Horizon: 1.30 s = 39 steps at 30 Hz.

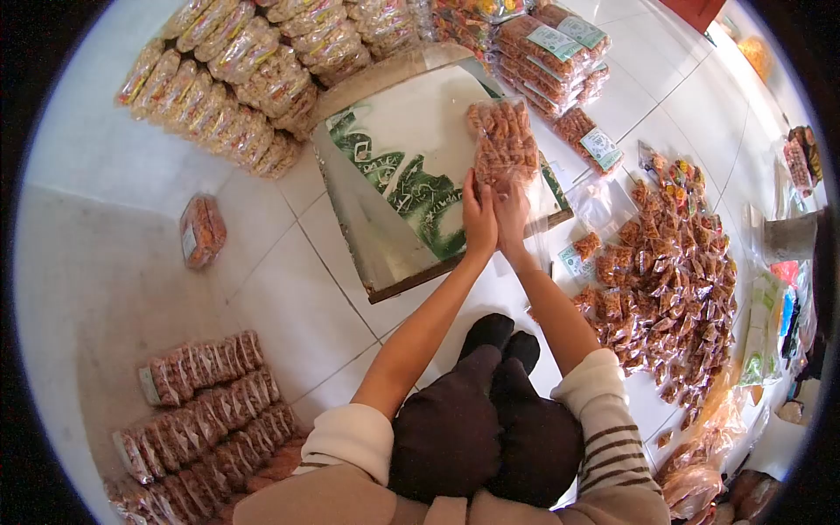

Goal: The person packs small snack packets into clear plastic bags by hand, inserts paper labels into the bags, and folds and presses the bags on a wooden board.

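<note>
A clear plastic bag of brown snack pieces lies on a low board with a white and green printed surface. My left hand and my right hand are side by side at the bag's near end, both touching its plastic. The fingers of both hands are closed together around that end. Part of the bag's near end is hidden under the hands.
Stacked bags of pale snacks stand at the upper left. Labelled brown packs are piled at the upper right. Many small brown packets cover the tiles at right. Rows of packs lie lower left, a single pack above them.
</note>
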Tool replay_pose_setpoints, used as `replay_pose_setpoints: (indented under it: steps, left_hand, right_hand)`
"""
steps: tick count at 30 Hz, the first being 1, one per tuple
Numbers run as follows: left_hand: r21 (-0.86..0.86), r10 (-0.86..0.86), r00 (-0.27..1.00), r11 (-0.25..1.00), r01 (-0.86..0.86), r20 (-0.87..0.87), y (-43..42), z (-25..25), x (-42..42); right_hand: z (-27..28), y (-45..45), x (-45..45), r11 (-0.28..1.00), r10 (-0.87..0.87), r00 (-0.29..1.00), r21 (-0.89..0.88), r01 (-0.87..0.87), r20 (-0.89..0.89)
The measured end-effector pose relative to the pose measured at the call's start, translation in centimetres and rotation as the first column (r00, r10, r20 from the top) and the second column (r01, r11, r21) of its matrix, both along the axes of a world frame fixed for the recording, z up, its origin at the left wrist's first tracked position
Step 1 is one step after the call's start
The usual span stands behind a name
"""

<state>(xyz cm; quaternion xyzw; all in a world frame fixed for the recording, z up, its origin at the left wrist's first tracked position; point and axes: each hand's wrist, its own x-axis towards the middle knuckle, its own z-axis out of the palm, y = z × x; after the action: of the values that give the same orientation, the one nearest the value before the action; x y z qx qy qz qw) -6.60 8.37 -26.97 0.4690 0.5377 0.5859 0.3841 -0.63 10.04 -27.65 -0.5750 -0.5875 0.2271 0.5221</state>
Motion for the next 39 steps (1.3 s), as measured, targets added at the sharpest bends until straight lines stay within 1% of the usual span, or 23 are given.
replay_pose_setpoints:
  steps: [1, 2, 3, 4, 5, 7, 10, 11, 13, 17, 19, 20, 22, 26, 28, 29, 31, 32, 33, 34, 35, 37, 39]
  left_hand:
    - [-0.080, 0.060, 0.997, 0.995, -0.063, -0.038, 0.0, 1.1, -0.2]
    - [-0.156, 0.117, 0.990, 0.979, -0.128, -0.078, 0.0, 2.2, -0.3]
    - [-0.229, 0.170, 0.978, 0.954, -0.195, -0.123, 0.1, 2.3, -0.3]
    - [-0.128, 0.201, 0.953, 0.964, -0.234, -0.229, 0.3, 2.4, -0.3]
    - [-0.130, 0.200, 0.953, 0.964, -0.234, -0.228, 0.4, 2.5, -0.3]
    - [-0.132, 0.158, 0.932, 0.969, -0.210, -0.325, 0.3, 2.8, -0.5]
    - [-0.154, 0.134, 0.914, 0.966, -0.207, -0.383, 0.3, 3.2, -0.5]
    - [-0.154, 0.135, 0.914, 0.966, -0.207, -0.383, 0.4, 3.3, -0.5]
    - [-0.112, 0.172, 0.926, 0.969, -0.220, -0.336, 0.6, 3.2, -0.5]
    - [-0.193, 0.157, 0.930, 0.954, -0.230, -0.331, -0.1, 3.5, 0.4]
    - [-0.212, 0.092, 0.872, 0.953, -0.217, -0.480, -0.8, 3.7, 0.1]
    - [-0.213, 0.093, 0.872, 0.952, -0.219, -0.481, -0.6, 3.7, -0.1]
    - [-0.190, -0.058, 0.789, 0.979, -0.075, -0.612, 0.2, 2.8, -0.7]
    - [-0.106, -0.049, 0.859, 0.994, -0.006, -0.510, 0.7, 1.7, -1.4]
    - [-0.155, -0.217, 0.796, 0.976, 0.156, -0.565, -0.1, 1.5, -2.2]
    - [-0.160, -0.220, 0.795, 0.975, 0.156, -0.565, -0.6, 1.3, -2.4]
    - [-0.195, -0.326, 0.800, 0.945, 0.262, -0.504, -1.7, 1.4, -2.7]
    - [-0.197, -0.328, 0.798, 0.944, 0.263, -0.505, -2.1, 1.6, -3.0]
    - [-0.264, -0.398, 0.819, 0.913, 0.310, -0.414, -2.4, 1.7, -3.3]
    - [-0.323, -0.459, 0.831, 0.875, 0.361, -0.315, -2.6, 1.9, -3.5]
    - [-0.321, -0.460, 0.830, 0.875, 0.362, -0.316, -2.7, 2.0, -3.7]
    - [-0.224, -0.390, 0.785, 0.920, 0.320, -0.481, -2.9, 2.0, -4.0]
    - [-0.255, -0.349, 0.822, 0.932, 0.257, -0.449, -3.3, 3.7, -3.9]
  right_hand:
    - [0.8, -0.1, -0.1, 0.994, -0.026, 1.000, -0.106, 0.024, -0.016]
    - [1.7, -0.3, -0.1, 0.994, -0.028, 1.000, -0.104, 0.027, -0.013]
    - [2.4, -0.8, 0.1, 0.989, -0.032, 0.995, -0.147, 0.017, -0.094]
    - [2.9, -1.1, 0.1, 0.982, -0.037, 0.984, -0.190, 0.003, -0.176]
    - [2.7, -1.0, 0.2, 0.981, -0.038, 0.984, -0.192, 0.003, -0.175]
    - [1.8, -0.7, 0.3, 0.999, -0.009, 0.994, -0.043, 0.005, -0.106]
    - [1.4, -0.5, 0.5, 0.997, 0.007, 0.999, -0.072, -0.009, -0.031]
    - [1.4, -0.4, 0.4, 0.997, 0.007, 1.000, -0.072, -0.009, -0.031]
    - [1.2, -0.2, 0.3, 0.998, 0.014, 0.987, -0.062, -0.024, -0.158]
    - [2.0, -0.4, 0.8, 0.999, 0.047, 0.992, 0.003, -0.047, -0.114]
    - [2.1, -0.6, 0.8, 1.000, 0.004, 1.000, -0.031, -0.004, 0.004]
    - [2.2, -0.5, 0.7, 0.999, 0.005, 1.000, -0.031, -0.005, 0.004]
    - [1.7, -0.2, 0.6, 0.988, -0.050, 0.997, -0.148, 0.040, -0.064]
    - [0.6, 0.0, 1.2, 0.980, 0.057, 0.980, -0.175, -0.091, -0.191]
    - [-0.1, -0.4, 1.2, 0.987, 0.037, 0.994, -0.153, -0.054, -0.106]
    - [-0.4, -0.3, 1.3, 0.986, 0.037, 0.993, -0.158, -0.054, -0.109]
    - [-0.1, -0.2, 1.2, 0.976, 0.141, 0.953, -0.126, -0.179, -0.268]
    - [0.1, -0.6, 1.4, 0.980, 0.149, 0.972, -0.104, -0.170, -0.184]
    - [0.2, -0.8, 1.4, 0.980, 0.148, 0.972, -0.104, -0.170, -0.185]
    - [0.3, -0.8, 1.5, 0.951, 0.163, 0.961, -0.225, -0.213, -0.224]
    - [0.4, -1.0, 1.5, 0.905, 0.170, 0.949, -0.339, -0.257, -0.265]
    - [2.2, -2.7, 1.7, 0.922, 0.113, 0.948, -0.323, -0.212, -0.298]
    - [2.7, -3.9, 2.0, 0.938, 0.059, 0.945, -0.307, -0.163, -0.322]
